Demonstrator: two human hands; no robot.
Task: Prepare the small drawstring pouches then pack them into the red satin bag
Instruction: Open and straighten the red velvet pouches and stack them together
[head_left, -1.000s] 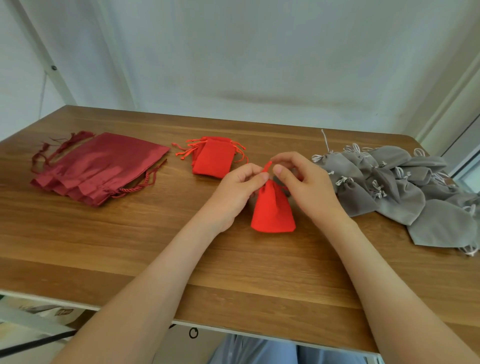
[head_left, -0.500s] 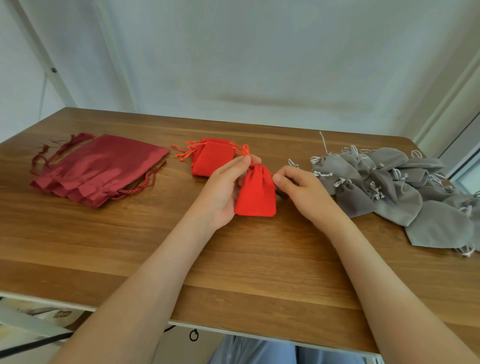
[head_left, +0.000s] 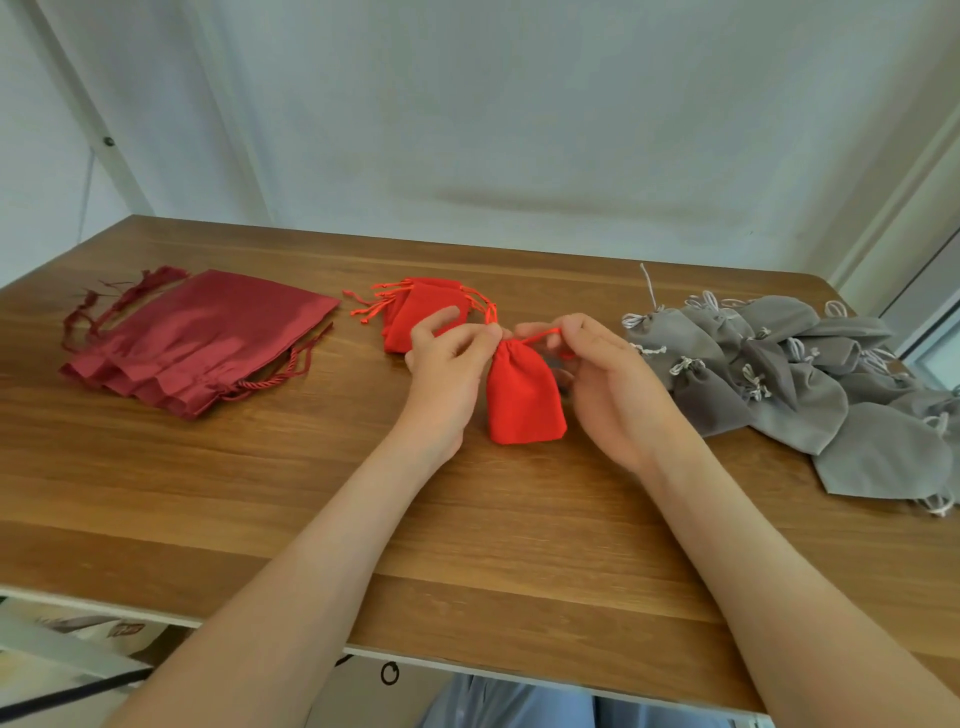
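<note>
a small red pouch (head_left: 524, 395) sits mid-table, neck gathered shut. the left hand (head_left: 447, 364) pinches its cord at the neck from 10 o'clock, and the right hand (head_left: 608, 384) pinches the red drawstring (head_left: 540, 336) pulled out toward 2 o'clock. at 11 o'clock, just behind the left hand and partly hidden by it, lies a stack of red pouches (head_left: 415, 317). at 9 o'clock, well apart, the dark red satin bags (head_left: 208, 338) lie flat on the wooden table (head_left: 260, 493). at 3 o'clock a pile of grey pouches (head_left: 805, 384) spreads just beside the right hand.
</note>
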